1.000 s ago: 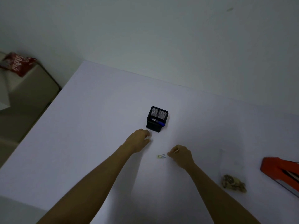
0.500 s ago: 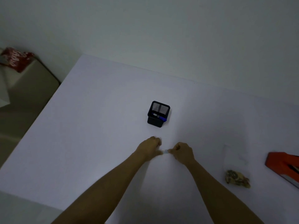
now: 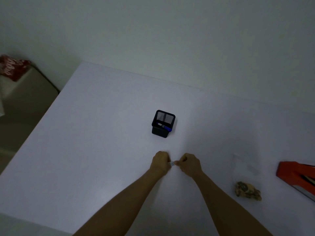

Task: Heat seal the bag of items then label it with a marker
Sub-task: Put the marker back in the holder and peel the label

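- Both hands meet over the white table (image 3: pixel 95 150), near the front edge, fingers curled.
- Left hand (image 3: pixel 160 163) pinches one end of a small white object (image 3: pixel 172 163); right hand (image 3: pixel 190 164) pinches the other end. Obj is too small to identify; faint print on it, mostly hidden by the fingertips.
- Can't tell if the obj touches the table or is held just above it.
- Clear bag (image 3: pixel 246 178) lies flat on the table to the right of the hands, well apart from them, untouched. Brownish items (image 3: pixel 248 193) bunched at its near end; far end looks flat and see-through.
- Orange-red heat sealer (image 3: pixel 294 174) at the right edge of view, beside the bag, partly cut off by the frame.
- Black mesh pen holder (image 3: pixel 163 124) stands upright on the table beyond the hands, w/ a gap between.
- Blue marker (image 3: pixel 164 126) lies tilted across the holder's opening, blue cap toward the right.
- Off the table at far left: low beige surface (image 3: pixel 25 103) w/ a red printed package (image 3: pixel 12 67) on it.
- Plain pale wall (image 3: pixel 170 40) behind the table.
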A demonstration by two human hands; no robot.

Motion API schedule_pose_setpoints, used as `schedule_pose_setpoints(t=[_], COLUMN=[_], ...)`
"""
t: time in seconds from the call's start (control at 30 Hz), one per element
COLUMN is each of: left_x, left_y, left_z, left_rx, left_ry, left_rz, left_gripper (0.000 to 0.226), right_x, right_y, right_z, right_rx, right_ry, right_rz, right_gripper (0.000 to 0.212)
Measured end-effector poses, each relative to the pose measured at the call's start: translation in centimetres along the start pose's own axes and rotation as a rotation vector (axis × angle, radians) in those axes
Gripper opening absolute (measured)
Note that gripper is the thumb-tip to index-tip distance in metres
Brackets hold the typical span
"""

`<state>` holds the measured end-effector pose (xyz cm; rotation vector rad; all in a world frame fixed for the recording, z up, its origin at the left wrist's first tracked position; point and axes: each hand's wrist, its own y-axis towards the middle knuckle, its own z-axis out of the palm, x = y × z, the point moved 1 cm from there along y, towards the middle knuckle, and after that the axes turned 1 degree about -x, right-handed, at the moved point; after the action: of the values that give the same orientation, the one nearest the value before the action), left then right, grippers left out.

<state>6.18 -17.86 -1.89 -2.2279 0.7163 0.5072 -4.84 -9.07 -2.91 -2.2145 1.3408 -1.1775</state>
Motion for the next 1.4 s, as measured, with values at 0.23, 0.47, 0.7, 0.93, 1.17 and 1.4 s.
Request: schedule_pose_setpoints(t=[0.23,0.47,0.7,0.93,1.17,1.4], left_x=[0.2,-3.7,-9.2,-12.7,-13.8,-14.6], left_y=[-0.5,-2.2,-6.3,-10.3,-12.4,-13.5], left_z=[-0.8,-5.8,-11.5,-13.0,-13.0,-12.4], left_rx=[-0.101,-0.297,-0.415,-0.477,-0.598,-0.616], left_ry=[-0.203,-0.343,-0.403,-0.332,-0.310,-0.279], left_rz=[0.028,0.170,0.308,0.448,0.453,0.434], left_gripper=[0.036,0.008,0.017,0.023,0.029,0.033], right_x=[1.2,6.2,10.2,9.9,9.6,8.9], right_y=[-2.5,-6.8,-10.6,-13.0,-14.9,-15.3], right_z=[-0.5,-4.7,-10.5,-14.4,-16.1,-17.1], right_rx=[-0.123,-0.235,-0.246,-0.173,-0.036,0.007], right_ry=[0.121,0.285,0.495,0.610,0.723,0.740], right_rz=[-0.138,-0.275,-0.400,-0.424,-0.437,-0.441], right_gripper=[0.012,0.012,0.005,0.013,0.013,0.011])
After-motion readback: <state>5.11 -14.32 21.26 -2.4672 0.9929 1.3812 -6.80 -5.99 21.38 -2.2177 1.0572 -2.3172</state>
